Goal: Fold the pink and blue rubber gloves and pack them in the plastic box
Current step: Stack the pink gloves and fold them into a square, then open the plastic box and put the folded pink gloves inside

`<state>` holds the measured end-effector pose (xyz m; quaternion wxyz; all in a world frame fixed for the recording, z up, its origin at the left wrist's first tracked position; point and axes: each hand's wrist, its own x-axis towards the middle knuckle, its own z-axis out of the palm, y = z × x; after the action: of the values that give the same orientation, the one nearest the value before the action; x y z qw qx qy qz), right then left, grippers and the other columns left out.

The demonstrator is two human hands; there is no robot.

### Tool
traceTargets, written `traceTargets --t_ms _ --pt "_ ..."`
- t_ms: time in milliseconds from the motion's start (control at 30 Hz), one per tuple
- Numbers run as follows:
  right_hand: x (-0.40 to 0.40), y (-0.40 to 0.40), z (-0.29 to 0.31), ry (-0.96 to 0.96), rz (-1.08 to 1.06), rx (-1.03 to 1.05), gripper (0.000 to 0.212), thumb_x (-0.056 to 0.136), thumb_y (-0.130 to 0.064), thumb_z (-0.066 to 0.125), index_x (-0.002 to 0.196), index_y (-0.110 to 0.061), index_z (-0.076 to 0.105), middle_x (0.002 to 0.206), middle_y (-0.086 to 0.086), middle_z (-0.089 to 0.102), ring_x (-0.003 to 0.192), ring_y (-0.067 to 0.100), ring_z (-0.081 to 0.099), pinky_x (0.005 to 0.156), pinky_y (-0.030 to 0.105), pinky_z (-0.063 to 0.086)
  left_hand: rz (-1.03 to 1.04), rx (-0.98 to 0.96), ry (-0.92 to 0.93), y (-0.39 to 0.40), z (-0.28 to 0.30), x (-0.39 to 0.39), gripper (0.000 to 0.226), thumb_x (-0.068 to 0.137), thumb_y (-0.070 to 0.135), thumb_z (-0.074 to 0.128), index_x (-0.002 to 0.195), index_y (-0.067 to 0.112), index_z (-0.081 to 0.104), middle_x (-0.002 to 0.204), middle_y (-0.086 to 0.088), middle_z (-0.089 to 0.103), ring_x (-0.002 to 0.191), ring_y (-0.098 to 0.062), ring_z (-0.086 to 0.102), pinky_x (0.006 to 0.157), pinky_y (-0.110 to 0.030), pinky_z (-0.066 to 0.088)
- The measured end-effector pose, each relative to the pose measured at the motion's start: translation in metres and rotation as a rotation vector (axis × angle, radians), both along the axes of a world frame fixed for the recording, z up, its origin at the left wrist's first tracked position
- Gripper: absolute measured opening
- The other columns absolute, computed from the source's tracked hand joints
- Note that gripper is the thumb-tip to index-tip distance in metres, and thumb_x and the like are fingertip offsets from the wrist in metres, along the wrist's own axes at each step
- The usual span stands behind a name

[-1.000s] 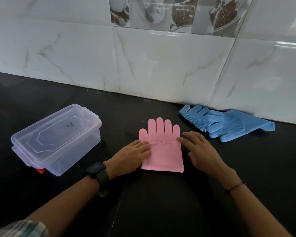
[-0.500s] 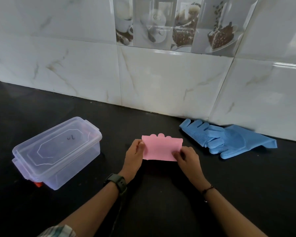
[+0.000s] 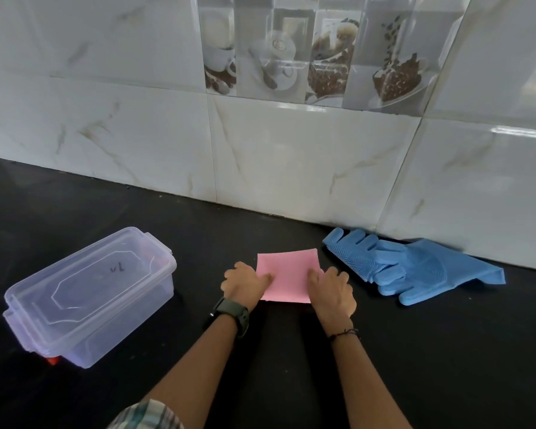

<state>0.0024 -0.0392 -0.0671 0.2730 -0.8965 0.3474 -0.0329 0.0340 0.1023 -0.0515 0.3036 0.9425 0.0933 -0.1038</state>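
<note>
The pink glove (image 3: 287, 274) lies folded in half into a flat square on the black counter, its fingers hidden under the fold. My left hand (image 3: 245, 284) presses on its left edge and my right hand (image 3: 333, 289) presses on its right edge. The blue gloves (image 3: 409, 267) lie unfolded to the right, against the foot of the tiled wall. The clear plastic box (image 3: 87, 295) stands to the left with its lid on.
The black counter (image 3: 291, 366) ends at a white marble-tiled wall (image 3: 291, 156) behind the gloves. A small red piece (image 3: 52, 360) shows under the box's near corner.
The pink glove lay flat with fingers showing; both hands lifted its cuff end and folded it over the fingers, and now press the fold flat. The view has also tilted upward.
</note>
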Motion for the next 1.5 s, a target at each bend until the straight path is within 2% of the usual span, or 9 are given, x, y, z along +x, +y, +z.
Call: traceTargets --t_ms 133,300,533,700,833,1067,1167,1367,1500 --pt "0.005 -0.003 0.010 0.019 0.041 0.244 0.063 0.089 -0.057 0.035 0.120 -0.006 0.055 0.121 0.012 0.058 0.103 0.029 0.057 0.075 0.033 0.041 0.023 -0.301 0.051 -0.003 0.010 -0.003 0.029 0.085 0.024 0.059 0.066 0.012 0.042 0.083 -0.007 0.053 0.082 -0.026 0.054 0.075 -0.034 0.049" --pt "-0.025 -0.026 0.012 -0.136 -0.058 0.421 0.050 0.090 -0.045 0.045 0.111 -0.002 0.056 0.099 0.010 0.056 0.084 0.022 0.057 0.078 0.040 0.052 0.129 -0.693 0.111 -0.026 0.003 -0.030 0.026 0.088 0.009 0.055 0.111 -0.003 0.055 0.114 -0.016 0.060 0.102 -0.028 0.060 0.084 -0.040 0.055" --pt "-0.129 -0.072 -0.005 -0.083 -0.241 0.155 0.048 0.092 -0.054 0.034 0.078 -0.011 0.052 0.074 0.007 0.055 0.060 0.015 0.051 0.057 0.030 0.041 -0.115 -0.481 -0.146 -0.081 -0.014 -0.116 0.018 0.093 0.020 0.049 0.106 0.013 0.059 0.102 -0.002 0.062 0.093 -0.014 0.059 0.082 -0.025 0.049" --pt "-0.139 -0.067 0.015 0.175 -0.157 -0.078 0.067 0.090 -0.062 0.031 0.113 -0.002 0.052 0.108 0.017 0.059 0.099 0.028 0.059 0.089 0.043 0.050 -0.099 -0.348 -0.013 -0.076 -0.016 -0.119 0.032 0.091 0.021 0.051 0.122 0.013 0.052 0.125 -0.007 0.053 0.112 -0.020 0.052 0.098 -0.032 0.047" --pt "-0.125 -0.047 0.053 -0.019 -0.093 -0.349 0.073 0.088 -0.060 0.038 0.132 -0.003 0.039 0.129 0.022 0.049 0.121 0.037 0.046 0.095 0.049 0.043 -0.011 -0.454 -0.046 -0.038 0.016 -0.099 0.059 0.088 0.027 0.061 0.139 0.012 0.038 0.139 -0.010 0.042 0.125 -0.023 0.046 0.104 -0.036 0.044" --pt "-0.016 0.086 0.100 -0.310 0.628 -0.032 0.046 0.094 -0.043 0.043 0.093 -0.002 0.064 0.092 0.018 0.064 0.095 0.032 0.059 0.085 0.038 0.043 0.436 -0.429 -0.462 0.126 0.085 -0.068 0.044 0.088 0.017 0.059 0.128 0.003 0.051 0.127 -0.015 0.057 0.116 -0.028 0.055 0.102 -0.042 0.046" --pt "0.020 0.153 0.106 -0.230 0.821 0.101 0.050 0.093 -0.042 0.043 0.052 -0.014 0.033 0.056 0.006 0.039 0.054 0.021 0.042 0.056 0.032 0.032 0.634 -0.360 -0.501 0.187 0.087 -0.078 0.036 0.087 0.014 0.057 0.121 0.002 0.057 0.120 -0.014 0.061 0.110 -0.030 0.060 0.096 -0.042 0.051" --pt "0.058 0.222 0.101 -0.118 0.905 0.133 0.046 0.091 -0.032 0.048 0.052 -0.012 0.035 0.056 0.003 0.041 0.054 0.021 0.042 0.048 0.029 0.028 0.870 -0.453 -0.288 0.246 0.059 -0.093 0.030 0.084 0.011 0.059 0.111 -0.001 0.060 0.121 -0.020 0.059 0.110 -0.036 0.059 0.094 -0.047 0.052" --pt "0.069 0.233 0.088 -0.023 0.872 0.191 0.022 0.088 -0.018 0.055 0.091 0.003 0.059 0.090 0.015 0.056 0.087 0.032 0.057 0.071 0.036 0.048 0.918 -0.607 -0.292 0.242 0.051 -0.101 0.016 0.083 0.002 0.060 0.074 0.009 0.048 0.102 -0.016 0.059 0.102 -0.035 0.063 0.087 -0.048 0.056"
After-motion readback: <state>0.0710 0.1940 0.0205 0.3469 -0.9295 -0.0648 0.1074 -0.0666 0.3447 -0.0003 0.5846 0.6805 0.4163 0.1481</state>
